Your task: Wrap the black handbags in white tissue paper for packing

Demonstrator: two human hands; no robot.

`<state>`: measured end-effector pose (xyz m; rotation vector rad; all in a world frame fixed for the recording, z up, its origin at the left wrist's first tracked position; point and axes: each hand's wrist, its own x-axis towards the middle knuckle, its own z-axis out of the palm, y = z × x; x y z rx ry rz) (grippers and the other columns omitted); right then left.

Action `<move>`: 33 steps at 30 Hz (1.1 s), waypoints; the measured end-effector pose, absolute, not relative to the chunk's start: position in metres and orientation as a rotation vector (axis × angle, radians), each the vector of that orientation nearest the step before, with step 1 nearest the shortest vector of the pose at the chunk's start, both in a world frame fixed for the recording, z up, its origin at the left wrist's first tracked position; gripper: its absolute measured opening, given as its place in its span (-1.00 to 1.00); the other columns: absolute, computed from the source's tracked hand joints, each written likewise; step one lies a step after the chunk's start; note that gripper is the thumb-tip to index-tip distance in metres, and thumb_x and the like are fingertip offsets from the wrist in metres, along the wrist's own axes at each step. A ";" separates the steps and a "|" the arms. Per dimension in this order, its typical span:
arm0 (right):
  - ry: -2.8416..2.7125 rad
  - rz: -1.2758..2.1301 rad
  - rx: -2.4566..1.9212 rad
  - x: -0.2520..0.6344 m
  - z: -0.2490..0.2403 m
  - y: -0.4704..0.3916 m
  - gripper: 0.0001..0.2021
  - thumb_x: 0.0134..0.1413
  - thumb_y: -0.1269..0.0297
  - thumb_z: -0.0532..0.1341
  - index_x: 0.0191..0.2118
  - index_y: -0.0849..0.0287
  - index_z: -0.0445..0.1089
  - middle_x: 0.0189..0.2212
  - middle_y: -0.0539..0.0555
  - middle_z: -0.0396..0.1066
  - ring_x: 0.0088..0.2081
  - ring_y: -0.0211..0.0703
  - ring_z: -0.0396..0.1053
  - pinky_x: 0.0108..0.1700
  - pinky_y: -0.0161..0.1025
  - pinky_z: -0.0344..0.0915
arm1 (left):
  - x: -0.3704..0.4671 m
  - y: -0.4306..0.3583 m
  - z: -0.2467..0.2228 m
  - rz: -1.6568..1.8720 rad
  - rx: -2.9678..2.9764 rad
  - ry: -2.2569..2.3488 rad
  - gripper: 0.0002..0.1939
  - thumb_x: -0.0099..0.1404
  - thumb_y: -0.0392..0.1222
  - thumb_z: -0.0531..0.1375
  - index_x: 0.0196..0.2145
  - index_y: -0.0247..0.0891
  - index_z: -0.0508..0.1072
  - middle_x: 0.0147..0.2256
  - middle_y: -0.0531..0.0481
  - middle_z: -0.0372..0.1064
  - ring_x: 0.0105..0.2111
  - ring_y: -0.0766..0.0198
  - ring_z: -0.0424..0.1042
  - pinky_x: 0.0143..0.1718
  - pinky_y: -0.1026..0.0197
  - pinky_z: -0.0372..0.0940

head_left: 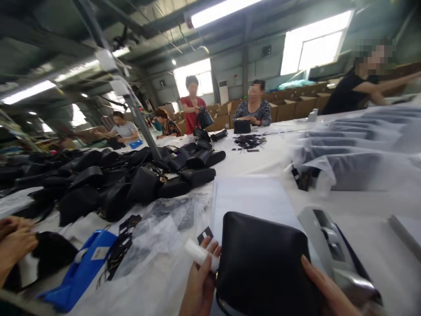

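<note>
A black handbag [263, 259] with rounded corners is held upright close in front of me. My left hand [200, 276] grips its left edge, fingers curled. A white wrapped roll [197, 252] lies across those fingers, and a small dark tag [205, 235] shows just beyond them. On the bag's right edge my right hand [329, 287] presses with its fingers; part of that hand is hidden behind the bag. Under and behind the bag lies a stack of white sheets [253, 197]. To the right stands a grey tape dispenser [338, 250], close to my right hand.
Black bags [115, 184] are heaped at left. A blue dispenser [85, 267], hang tags [123, 239] and clear plastic bags [164, 232] lie nearer. Plastic-covered bags [358, 162] stand in a row at right. A co-worker's hands [16, 241] are at far left; several people work across the table.
</note>
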<state>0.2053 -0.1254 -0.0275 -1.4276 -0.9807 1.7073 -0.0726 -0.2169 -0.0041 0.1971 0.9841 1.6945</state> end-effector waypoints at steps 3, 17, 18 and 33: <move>-0.737 1.985 -1.310 0.193 -0.011 -0.126 -0.38 0.03 -0.15 0.28 0.12 0.16 0.42 -0.02 0.19 0.51 0.08 0.18 0.41 0.13 0.01 0.38 | -0.074 -0.214 -0.006 1.624 0.364 1.270 -0.27 0.17 -0.03 0.37 0.25 -0.08 0.24 0.20 -0.18 0.30 0.23 -0.04 0.25 0.24 -0.01 0.17; -0.864 1.805 -1.219 0.176 -0.025 -0.072 -0.44 0.13 -0.02 0.29 0.22 -0.03 0.28 0.16 0.01 0.37 0.17 -0.05 0.33 0.27 -0.15 0.19 | -0.094 -0.184 -0.058 1.353 1.008 1.877 -0.20 0.28 0.08 0.22 0.33 -0.13 -0.04 0.35 -0.22 -0.02 0.34 0.00 0.00 0.32 -0.03 -0.02; -0.866 1.793 -1.239 0.175 -0.029 -0.070 -0.42 0.12 -0.03 0.29 0.23 -0.03 0.27 0.17 0.01 0.37 0.17 -0.06 0.32 0.27 -0.15 0.18 | -0.097 -0.184 -0.060 1.292 1.091 1.985 -0.21 0.28 0.09 0.21 0.33 -0.17 -0.03 0.36 -0.22 -0.05 0.37 0.00 -0.07 0.35 -0.04 -0.10; -1.552 1.202 -1.669 0.181 -0.051 -0.064 -0.33 0.16 -0.16 0.13 0.26 0.17 0.25 -0.29 0.11 0.57 -0.13 0.06 0.50 -0.01 -0.09 0.32 | -0.105 -0.213 -0.006 0.655 1.542 2.257 -0.56 0.39 0.17 0.00 -0.34 -0.09 0.58 -0.24 -0.04 0.58 -0.18 0.00 0.54 -0.13 0.04 0.37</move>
